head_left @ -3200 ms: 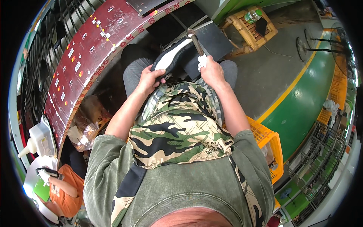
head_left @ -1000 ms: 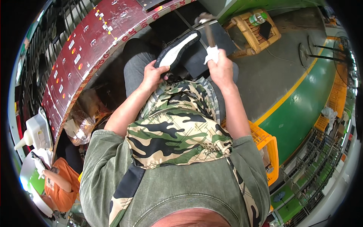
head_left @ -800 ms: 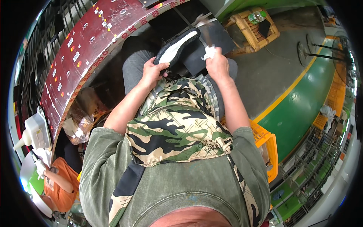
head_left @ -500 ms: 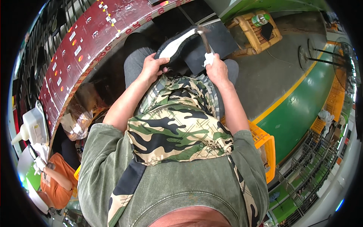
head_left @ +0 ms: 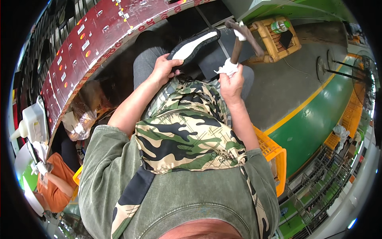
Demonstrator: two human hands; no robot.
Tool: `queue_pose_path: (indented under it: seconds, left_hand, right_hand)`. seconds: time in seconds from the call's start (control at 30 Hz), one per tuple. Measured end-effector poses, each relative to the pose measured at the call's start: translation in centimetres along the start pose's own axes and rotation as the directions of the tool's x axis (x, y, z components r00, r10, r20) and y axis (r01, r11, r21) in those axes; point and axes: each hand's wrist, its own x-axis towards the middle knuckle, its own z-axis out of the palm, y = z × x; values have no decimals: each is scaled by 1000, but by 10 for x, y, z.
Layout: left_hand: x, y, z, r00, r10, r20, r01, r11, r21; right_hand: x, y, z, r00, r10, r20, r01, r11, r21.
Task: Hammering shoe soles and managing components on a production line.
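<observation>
My left hand (head_left: pixel 164 69) grips the near end of a black shoe upper (head_left: pixel 189 59), its white insole (head_left: pixel 195 47) turned up and its far end pointing away to the right. The thumb lies over the white surface. In my right hand (head_left: pixel 232 84) is a hammer (head_left: pixel 236 51) with a wooden handle, raised to the right of the shoe and apart from it. White cloth (head_left: pixel 229 68) wraps the handle at my grip, and more white material shows by the hammer head. Beyond my lap lies a dark flat-topped block (head_left: pixel 207 65), partly hidden by the shoe.
A dark red curved tabletop (head_left: pixel 93 34) runs along my left. A bamboo stool (head_left: pixel 266 34) at the far right bears a bottle (head_left: pixel 279 26) and a dark flat thing. A yellow crate (head_left: pixel 280 159) stands by my right elbow. At lower left works a person in orange (head_left: pixel 57 183).
The hammer has lifted off the far end of the shoe and swung up to the right with my right hand. My left hand still holds the shoe in nearly the same place.
</observation>
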Motion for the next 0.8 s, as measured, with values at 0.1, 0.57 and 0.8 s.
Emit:
queue_pose_path:
  seconds: [0.1,0.57,0.8]
  left_hand:
    - [4,0,-2,999,20,35,-20,1000,6]
    - [0,-6,1,1000,22,-5,-22,1000,22]
    - [2,5,0,1000,-1,3,1,999,41]
  right_hand:
    - [11,29,2,979,72,190,9,917,-398]
    - [-4,2,-12,986,82,145,-53,979,-197]
    - [-7,23,-3,967,168,191,-125,968,-218]
